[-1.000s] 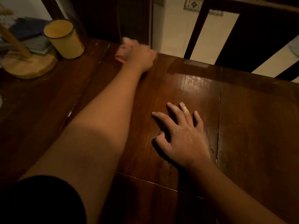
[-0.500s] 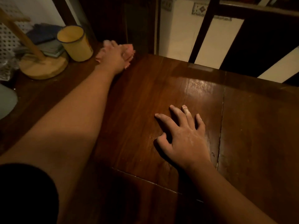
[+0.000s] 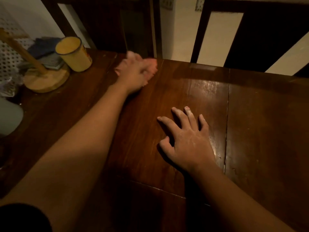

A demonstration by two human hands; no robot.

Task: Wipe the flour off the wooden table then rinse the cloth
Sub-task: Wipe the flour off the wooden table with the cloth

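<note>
My left hand (image 3: 133,72) reaches to the far edge of the dark wooden table (image 3: 259,123) and presses a pink cloth (image 3: 151,65) flat on the wood; the hand is blurred by motion and hides most of the cloth. My right hand (image 3: 187,139) rests flat near the table's middle, fingers spread, holding nothing, with faint white flour on its fingers and back. The wood around it shines, and little flour shows in the dim light.
A yellow enamel cup (image 3: 73,53) stands at the back left, close to my left hand. Beside it are a wooden stand with a round base (image 3: 46,79) and folded dark cloths (image 3: 43,49). A pale rounded object (image 3: 10,116) sits at the left edge. Chair backs stand beyond the far edge.
My left hand with the cloth swept left toward the cup, then back to the right along the far edge. My right hand stayed in place.
</note>
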